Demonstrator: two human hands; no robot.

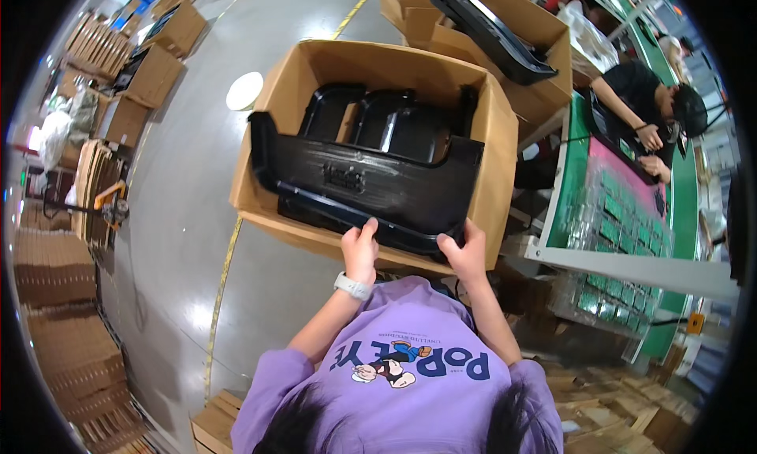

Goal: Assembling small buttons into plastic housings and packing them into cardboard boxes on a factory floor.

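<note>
A large black plastic housing [371, 178] with raised ends lies tilted across the top of an open cardboard box [501, 162]. My left hand [360, 249] grips its near edge around the middle, thumb on top. Toward the right end of that same edge, my right hand [465, 253] also holds the housing, thumb over the rim. Behind it, more black plastic housings [394, 123] stand inside the box. The undersides of my fingers are hidden by the housing and the box.
Behind the box, another carton [544, 48] holds a black part [493, 36]. At the right, a person [643, 111] works at a green bench [579, 162] beside trays of circuit boards [619, 217]. Stacked flat cardboard [59, 272] and a pallet jack [110, 201] stand left.
</note>
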